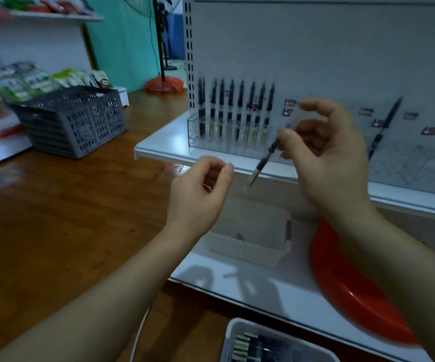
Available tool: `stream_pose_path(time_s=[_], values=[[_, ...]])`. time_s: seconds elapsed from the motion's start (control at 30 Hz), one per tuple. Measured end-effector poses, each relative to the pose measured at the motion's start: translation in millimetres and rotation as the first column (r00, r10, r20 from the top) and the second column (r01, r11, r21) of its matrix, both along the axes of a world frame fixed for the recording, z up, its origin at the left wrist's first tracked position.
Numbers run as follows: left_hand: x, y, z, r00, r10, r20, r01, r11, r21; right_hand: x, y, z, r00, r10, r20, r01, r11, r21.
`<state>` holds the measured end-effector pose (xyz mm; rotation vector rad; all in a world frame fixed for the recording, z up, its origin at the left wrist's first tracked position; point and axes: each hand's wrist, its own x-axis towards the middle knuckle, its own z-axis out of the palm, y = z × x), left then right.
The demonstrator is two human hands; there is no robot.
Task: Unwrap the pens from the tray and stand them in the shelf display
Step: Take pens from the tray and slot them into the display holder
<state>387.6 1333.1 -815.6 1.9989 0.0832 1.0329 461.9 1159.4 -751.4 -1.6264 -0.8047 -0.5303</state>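
The right hand [323, 152] pinches a pen [263, 160] mid-barrel, tip down, before the clear display [227, 137] (light, stiff, likely slick, so hold near the middle), while the left hand [200, 194], curled, seems to pinch a wrapper scrap.

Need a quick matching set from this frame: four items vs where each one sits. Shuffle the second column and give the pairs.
Items
1. pen in the right hand
2. row of upright pens
3. grey basket
4. tray of wrapped pens

Places
A. on the wooden surface at left
B. bottom edge of the frame, below the lower shelf
C. held tilted in front of the upper shelf
D. standing in the clear display on the upper shelf

Pairs: 1-C, 2-D, 3-A, 4-B
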Motion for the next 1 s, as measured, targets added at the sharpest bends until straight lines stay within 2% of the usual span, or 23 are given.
stream_pose_path(time_s=[0.2, 0.27, 0.33, 0.43, 0.53, 0.87, 1.0], values=[[28.3, 28.6, 55.1, 0.976, 0.191, 0.102, -0.203, 0.971, 0.125, 23.2, 39.9, 57.3, 0.985, -0.097, 0.144, 0.092, 0.995, 0.044], [38.8, 38.3, 65.8, 0.961, 0.269, 0.06, -0.276, 0.946, 0.172, 31.1, 54.0, 69.8, 0.978, -0.127, 0.166, 0.12, 0.991, 0.052], [46.5, 45.8, 72.9, 0.948, 0.315, -0.05, -0.302, 0.938, 0.173, 37.3, 68.8, 78.5, 0.974, -0.131, 0.186, 0.128, 0.991, 0.026], [55.2, 53.5, 76.0, 0.924, 0.287, -0.252, -0.259, 0.956, 0.137, 43.2, 88.3, 83.6, 0.969, -0.128, 0.212, 0.143, 0.988, -0.058], [60.8, 58.6, 74.3, 0.906, 0.248, -0.344, -0.219, 0.968, 0.12, 46.8, 100.9, 83.1, 0.963, -0.124, 0.238, 0.159, 0.978, -0.134], [60.1, 65.5, 73.2, 0.914, 0.27, -0.302, -0.259, 0.963, 0.076, 56.4, 120.0, 75.7, 0.971, -0.078, 0.226, 0.163, 0.907, -0.387], [60.4, 66.7, 73.2, 0.918, 0.263, -0.297, -0.259, 0.964, 0.053, 57.0, 125.2, 74.0, 0.97, -0.082, 0.227, 0.173, 0.892, -0.417]])
